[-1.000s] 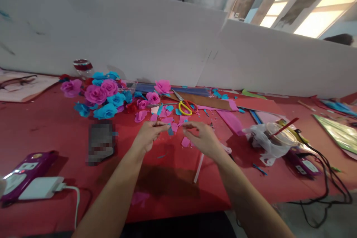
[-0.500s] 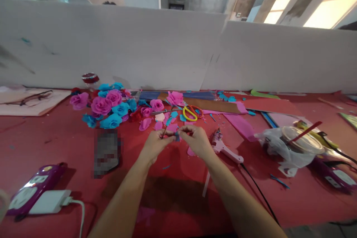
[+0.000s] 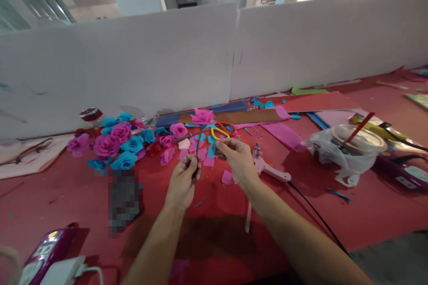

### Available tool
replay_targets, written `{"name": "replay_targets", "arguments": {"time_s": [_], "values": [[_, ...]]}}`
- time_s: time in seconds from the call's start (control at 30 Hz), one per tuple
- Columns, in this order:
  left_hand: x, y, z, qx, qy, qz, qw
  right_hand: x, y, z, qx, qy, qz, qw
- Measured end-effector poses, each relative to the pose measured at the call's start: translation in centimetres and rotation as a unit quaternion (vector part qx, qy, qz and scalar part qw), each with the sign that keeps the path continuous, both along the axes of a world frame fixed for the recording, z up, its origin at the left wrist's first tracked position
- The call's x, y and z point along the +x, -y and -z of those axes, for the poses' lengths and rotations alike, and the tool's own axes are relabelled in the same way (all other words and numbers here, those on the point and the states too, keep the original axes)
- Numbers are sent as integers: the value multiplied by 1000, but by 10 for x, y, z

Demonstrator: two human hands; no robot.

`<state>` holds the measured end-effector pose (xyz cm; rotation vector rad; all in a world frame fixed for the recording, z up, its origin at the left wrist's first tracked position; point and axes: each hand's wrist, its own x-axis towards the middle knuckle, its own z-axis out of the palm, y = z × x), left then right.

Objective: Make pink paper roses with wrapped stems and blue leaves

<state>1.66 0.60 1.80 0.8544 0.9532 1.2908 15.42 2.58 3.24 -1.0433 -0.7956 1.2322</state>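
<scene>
My left hand (image 3: 183, 180) is closed around a thin brown stem (image 3: 199, 144) that points up and away from me. The stem's tip reaches toward a pink paper flower (image 3: 203, 116); whether they are joined I cannot tell. My right hand (image 3: 239, 162) has thumb and forefinger pinched at a small blue paper piece (image 3: 211, 149), just in front of the scissors with a yellow handle loop (image 3: 220, 134). Pink paper petals (image 3: 226, 177) and blue scraps lie around both hands. A pink glue gun (image 3: 272, 171) rests right of my right hand.
Left of my hands is a bunch of pink and blue paper flowers (image 3: 122, 142), with a blurred dark object (image 3: 123, 200) below it. A purple power strip (image 3: 50, 247) with a white charger (image 3: 63, 271) sits front left. At right stands a bagged tub (image 3: 359, 138). A white partition (image 3: 133, 62) closes the back.
My hands were together over a small blue piece; now they are apart, the right one farther forward by the scissors. The left has turned the stem more upright. The view has tilted and shifted.
</scene>
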Motion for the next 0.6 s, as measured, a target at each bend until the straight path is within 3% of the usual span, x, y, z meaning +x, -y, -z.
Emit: {"name": "replay_targets", "arguments": {"time_s": [0.2, 0.4, 0.6], "values": [[13, 4, 7, -5, 16, -2, 1000, -4, 1, 3, 40, 22, 35, 998], [19, 5, 12, 5, 49, -16, 999, -11, 7, 2, 109, 107, 97, 983], [20, 2, 19, 28, 69, -20, 997, -17, 12, -1, 98, 67, 75, 990]]}}
